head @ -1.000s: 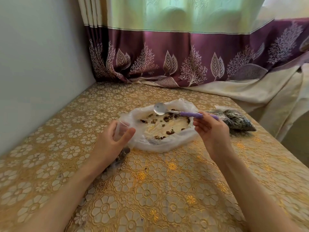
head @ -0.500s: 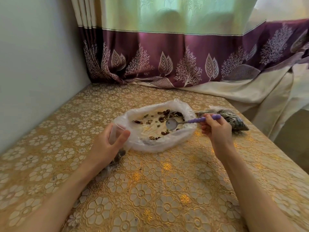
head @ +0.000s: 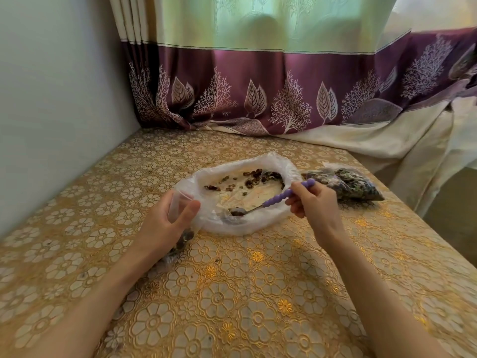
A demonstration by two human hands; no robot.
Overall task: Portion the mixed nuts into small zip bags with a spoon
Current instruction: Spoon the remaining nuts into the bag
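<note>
Gold-flowered table [head: 232, 293]: my left hand [head: 165, 223] holds the limp, slippery zip bag [head: 178, 202] by its rim, right hand [head: 315, 202] pinches the light, stiff spoon [head: 258, 206] (nuts [head: 254, 178] roll easily).

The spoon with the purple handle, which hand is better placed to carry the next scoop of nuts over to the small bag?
Right. The right hand already grips the spoon, its bowl down in the big bag. The left hand holds the small zip bag open.
</note>
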